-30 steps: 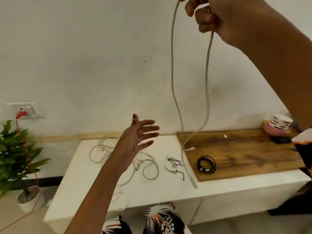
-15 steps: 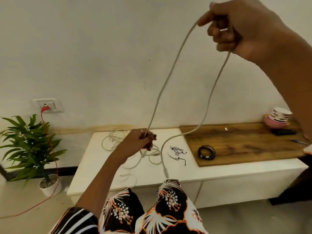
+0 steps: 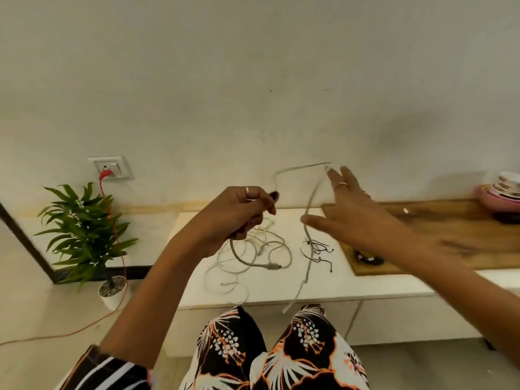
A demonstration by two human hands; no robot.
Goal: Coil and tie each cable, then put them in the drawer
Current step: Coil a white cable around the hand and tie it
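— Plant (image 3: 84, 235) first, far left, green leaves in a small white pot (image 3: 112, 291) on the floor. Behind it a wall socket (image 3: 110, 168) with a red plug, and an orange cord (image 3: 118, 249) running down past the pot.

— And the hands?

— Left hand (image 3: 239, 213) is raised above the white counter (image 3: 365, 285), its grip clenched round a grey cable (image 3: 309, 209). From the fist one short end drops in a curve to a connector (image 3: 273, 267) hanging over the counter. The other part rises from the fingers, arcs across to the right and falls past the counter's front edge.

— Does the right hand hold that arc?

— No. Right hand (image 3: 349, 212) has its grip released, fingers spread and straight. The cable passes just beside the fingertips and the thumb; whether it touches them I cannot tell, the hand is blurred.

— What lies on the counter?

— Loose pale cables (image 3: 239, 277) in sprawling loops under the left hand, uncoiled. Right of them, black twist ties (image 3: 319, 250) scattered on the white top. Further right a wooden board (image 3: 450, 232), with a small black coiled cable (image 3: 368, 258) on its near left corner, partly hidden by the right forearm. At the far right edge, stacked bowls (image 3: 503, 190).
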